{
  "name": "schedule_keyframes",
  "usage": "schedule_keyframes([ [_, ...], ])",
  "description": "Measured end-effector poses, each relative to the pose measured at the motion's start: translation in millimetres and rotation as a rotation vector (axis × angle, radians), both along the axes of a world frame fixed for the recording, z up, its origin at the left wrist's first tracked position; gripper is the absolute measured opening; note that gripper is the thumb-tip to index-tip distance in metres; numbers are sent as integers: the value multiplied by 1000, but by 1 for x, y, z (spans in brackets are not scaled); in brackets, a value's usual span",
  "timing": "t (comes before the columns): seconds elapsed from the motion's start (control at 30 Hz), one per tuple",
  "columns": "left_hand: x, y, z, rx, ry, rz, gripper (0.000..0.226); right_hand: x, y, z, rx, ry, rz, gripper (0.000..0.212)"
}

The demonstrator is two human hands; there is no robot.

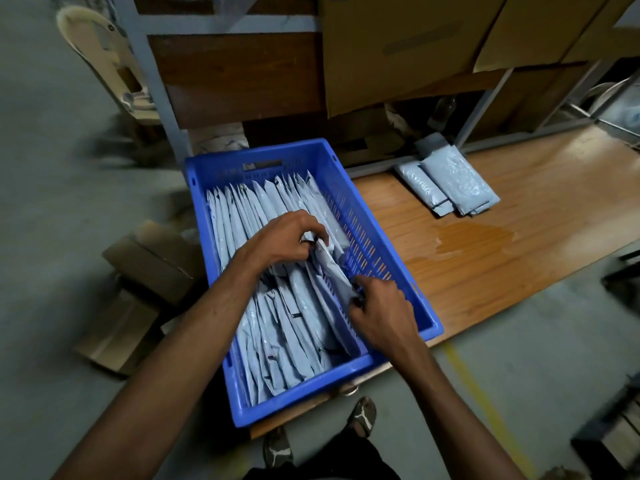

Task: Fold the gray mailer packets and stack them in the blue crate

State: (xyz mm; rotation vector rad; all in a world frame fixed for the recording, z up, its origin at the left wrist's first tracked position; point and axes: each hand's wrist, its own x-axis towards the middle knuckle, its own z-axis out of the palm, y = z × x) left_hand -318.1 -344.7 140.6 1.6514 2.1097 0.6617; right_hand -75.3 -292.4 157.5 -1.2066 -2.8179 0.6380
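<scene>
Indoors: blue crate [381, 244] on wooden table [519, 216], concrete floor [52, 168].

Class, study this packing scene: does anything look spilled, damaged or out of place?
Yes. A wet patch spreads across the wooden table, just in front of the loose gray packets lying there. Liquid that near could soak them. The packets in the blue crate look orderly.

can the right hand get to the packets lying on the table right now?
Probably not right now. The right hand is down inside the blue crate, gripping a packet together with the left hand. The loose packets lie beyond the crate wall on bare table; once it lets go, nothing blocks that path.
</scene>
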Motion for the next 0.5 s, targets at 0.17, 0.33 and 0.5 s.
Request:
schedule_keyframes([
  [0.17, 4, 11, -6, -37, 123, -27, 48, -3, 0, -6, -8, -40, -17, 7],
  [0.33, 11, 14, -11, -94, 242, -32, 45, -4, 3, -17, 0, -145, 50, 10],
  [0.5, 16, 14, -13, -85, 371, -141, 45, -8, 11, -27, -110, -302, 135, 25],
])
